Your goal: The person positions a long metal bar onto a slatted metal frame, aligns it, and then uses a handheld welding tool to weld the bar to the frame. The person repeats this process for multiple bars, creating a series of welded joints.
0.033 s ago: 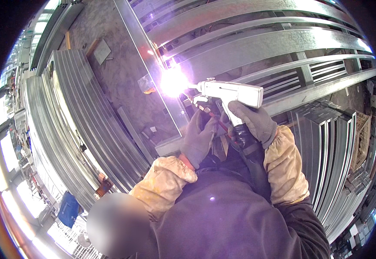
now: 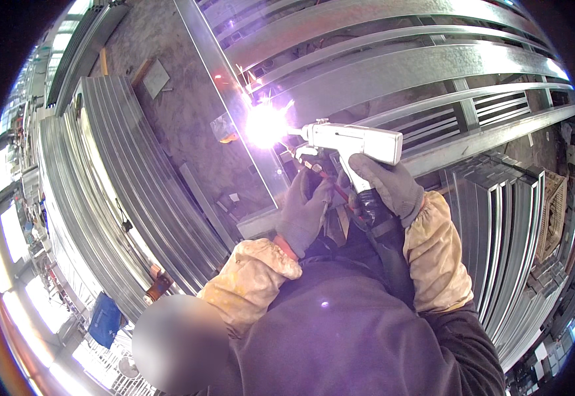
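Note:
My right hand [image 2: 388, 188], in a grey glove, is closed around the grip of a white welding gun [image 2: 360, 140]. The gun's nozzle points left into a blinding white-violet glare [image 2: 266, 124] with sparks, which hides the spot beneath it. Below the nozzle, my gloved left hand [image 2: 304, 208] has its fingers closed on a thin red tube [image 2: 324, 173] with a metal fitting near its front end. That front end reaches toward the glare. A metal frame [image 2: 327, 86] of long shiny bars lies under the glare, its end bar [image 2: 218, 72] running along the left side.
Long metal profiles [image 2: 129, 178] are stacked on the left. Another stack of metal profiles [image 2: 499, 218] stands to the right, beside a tan crate [image 2: 551, 211]. A black hose [image 2: 393, 241] runs down from the gun against my body. A blue cloth-like item [image 2: 105, 320] is at lower left.
The glare has changed shape, and more sparks fly up and to the left of it. Both hands and the welding gun look unmoved.

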A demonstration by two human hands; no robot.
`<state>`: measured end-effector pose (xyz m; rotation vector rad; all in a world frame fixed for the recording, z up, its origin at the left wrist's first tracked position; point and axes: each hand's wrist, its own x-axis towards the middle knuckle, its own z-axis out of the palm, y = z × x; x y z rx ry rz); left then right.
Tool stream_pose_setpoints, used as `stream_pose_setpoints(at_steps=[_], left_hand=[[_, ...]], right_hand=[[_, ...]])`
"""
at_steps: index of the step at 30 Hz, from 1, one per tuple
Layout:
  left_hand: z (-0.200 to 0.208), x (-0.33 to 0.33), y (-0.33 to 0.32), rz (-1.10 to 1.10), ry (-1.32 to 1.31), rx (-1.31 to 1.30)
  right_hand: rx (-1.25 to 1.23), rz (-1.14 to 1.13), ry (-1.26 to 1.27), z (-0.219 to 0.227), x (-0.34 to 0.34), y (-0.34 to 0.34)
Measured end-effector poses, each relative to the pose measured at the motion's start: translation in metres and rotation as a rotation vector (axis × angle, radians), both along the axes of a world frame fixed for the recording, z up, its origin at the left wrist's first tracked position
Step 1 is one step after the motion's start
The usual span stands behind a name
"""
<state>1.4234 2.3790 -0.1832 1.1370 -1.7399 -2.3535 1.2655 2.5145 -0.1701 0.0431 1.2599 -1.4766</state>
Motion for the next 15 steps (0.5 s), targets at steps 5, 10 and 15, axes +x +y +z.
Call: stream_pose_setpoints(at_steps=[5, 10, 15], left_hand=[[-0.0009, 0.0028, -0.0003, -0.013, -0.026, 0.023], [0.0024, 0.0029, -0.0001, -0.019, -0.066, 0.038], [0.0038, 0.0034, 0.0021, -0.032, -0.074, -0.014]], right_hand=[[-0.02, 0.028, 0.026, -0.0022, 0.0008, 0.0045], [-0.01, 0.014, 0.071, -0.0006, 0.0041, 0.004], [-0.021, 0.006, 0.037, -0.0048, 0.0048, 0.0076]])
